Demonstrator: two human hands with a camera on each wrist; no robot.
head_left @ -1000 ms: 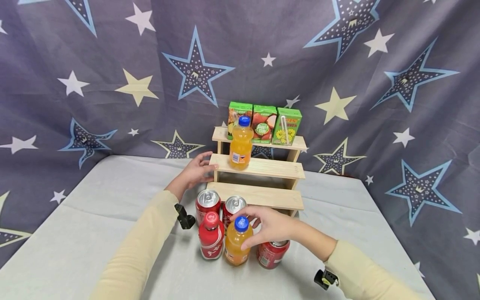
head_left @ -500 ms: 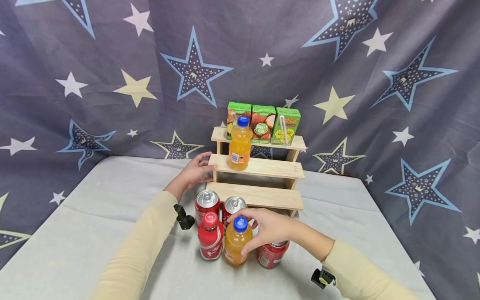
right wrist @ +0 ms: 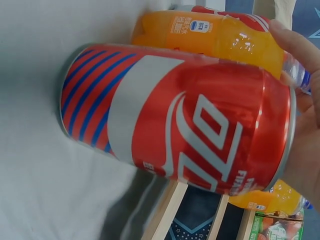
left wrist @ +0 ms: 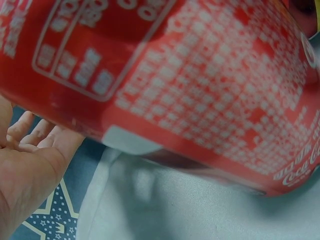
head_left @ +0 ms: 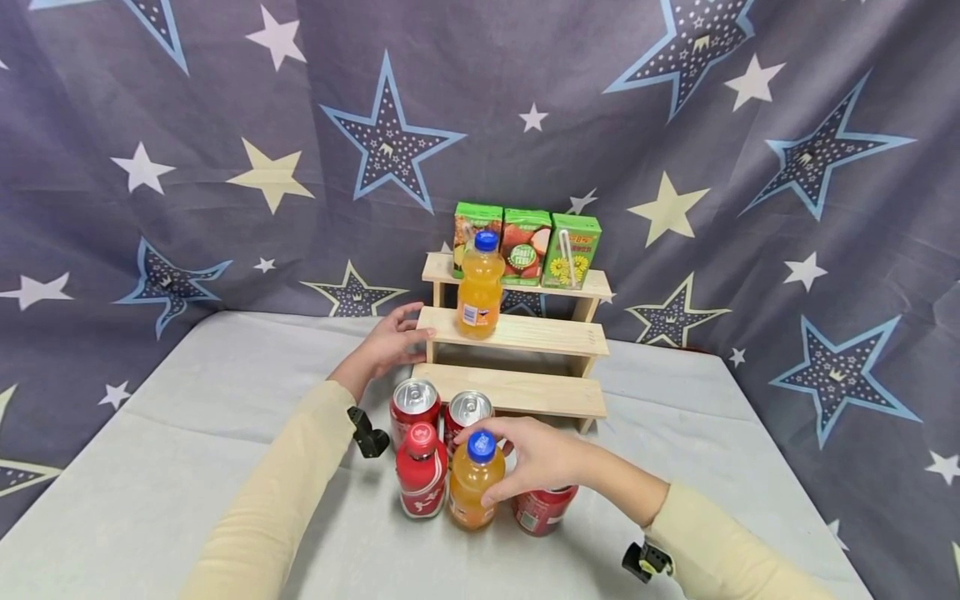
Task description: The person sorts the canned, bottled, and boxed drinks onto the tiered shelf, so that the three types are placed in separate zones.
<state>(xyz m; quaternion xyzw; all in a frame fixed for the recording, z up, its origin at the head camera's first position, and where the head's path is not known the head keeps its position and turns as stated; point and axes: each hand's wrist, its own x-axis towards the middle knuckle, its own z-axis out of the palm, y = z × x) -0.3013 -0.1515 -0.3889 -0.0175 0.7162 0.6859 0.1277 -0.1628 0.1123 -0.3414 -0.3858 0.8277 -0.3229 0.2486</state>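
Observation:
My right hand [head_left: 536, 458] grips an orange drink bottle [head_left: 471, 492] with a blue cap, thumb at the near side and fingers behind it. The bottle stands upright on the table. In the right wrist view a red soda can [right wrist: 200, 120] partly covers that bottle [right wrist: 200, 32]. My left hand [head_left: 387, 340] holds the left end of the three-step wooden shelf [head_left: 517, 333], its thumb over the middle plank's edge. A red can fills much of the left wrist view, with the hand's curled fingers [left wrist: 35, 132] partly behind it.
On the middle step stands another orange bottle [head_left: 480, 287]; three green juice cartons [head_left: 527, 248] line the top step. A red bottle [head_left: 422, 475] and two red cans [head_left: 415, 410] stand left of the gripped bottle. Starry cloth [head_left: 525, 83] hangs behind the table [head_left: 150, 467].
My right hand has closed in slightly around the orange bottle, its thumb now against the side. The left hand, the shelf and the drinks stay in place.

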